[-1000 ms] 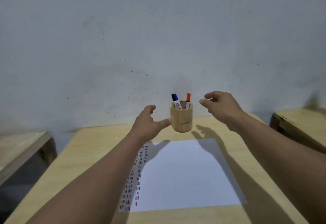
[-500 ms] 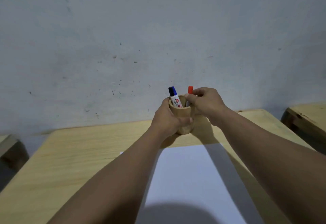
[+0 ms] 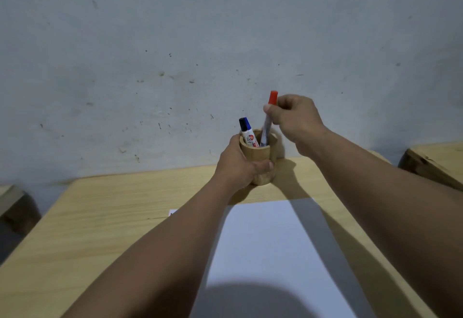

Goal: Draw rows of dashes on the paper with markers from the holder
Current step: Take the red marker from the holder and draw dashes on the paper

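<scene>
A round wooden holder (image 3: 260, 157) stands at the far edge of the desk. My left hand (image 3: 240, 164) is wrapped around its left side. My right hand (image 3: 294, 118) pinches the red-capped marker (image 3: 269, 117) near its cap, and the marker is raised so that only its lower end is still inside the holder. A blue-capped marker (image 3: 246, 131) leans inside the holder on the left. The white paper (image 3: 270, 247) lies on the desk in front of the holder, and my left forearm hides its left part.
The light wooden desk (image 3: 105, 220) ends against a grey, speckled wall (image 3: 225, 42). Other wooden furniture shows at the far right (image 3: 436, 164) and far left (image 3: 15, 205). A rounded shadow falls across the near end of the paper.
Both hands reached the holder: the left closed around it, the right took the red marker and lifted it upward. The view has moved closer to the desk.
</scene>
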Available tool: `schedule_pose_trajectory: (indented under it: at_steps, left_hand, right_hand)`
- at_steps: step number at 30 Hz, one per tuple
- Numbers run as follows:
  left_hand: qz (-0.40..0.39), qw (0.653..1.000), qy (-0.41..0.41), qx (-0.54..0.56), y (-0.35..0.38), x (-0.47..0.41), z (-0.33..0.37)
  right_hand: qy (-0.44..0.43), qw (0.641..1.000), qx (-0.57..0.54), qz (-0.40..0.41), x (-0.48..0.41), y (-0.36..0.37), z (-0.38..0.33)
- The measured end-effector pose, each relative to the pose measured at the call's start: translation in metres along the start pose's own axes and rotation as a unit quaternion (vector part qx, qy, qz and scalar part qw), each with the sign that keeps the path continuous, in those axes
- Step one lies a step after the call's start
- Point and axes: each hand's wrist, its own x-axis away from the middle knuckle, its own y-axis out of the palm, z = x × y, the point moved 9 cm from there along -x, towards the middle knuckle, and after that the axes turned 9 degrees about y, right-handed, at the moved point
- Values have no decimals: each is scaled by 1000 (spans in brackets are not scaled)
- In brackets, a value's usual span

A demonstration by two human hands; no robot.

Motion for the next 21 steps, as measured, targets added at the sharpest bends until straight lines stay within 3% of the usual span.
schedule_pose_trajectory:
  at_steps: [8,15,21]
  left_hand:
    - [-2,996,-21,-89,-34,29,31]
    - [99,993,50,39,-103,76,106]
    - [80,991,103,14,-129,116,135]
  right_hand:
    - [-116,992,-42,-31,56,-4,-75]
    - [-87,990,-34,-110,112,26,-60]
    - [-91,984,15,-151,152,46,-49]
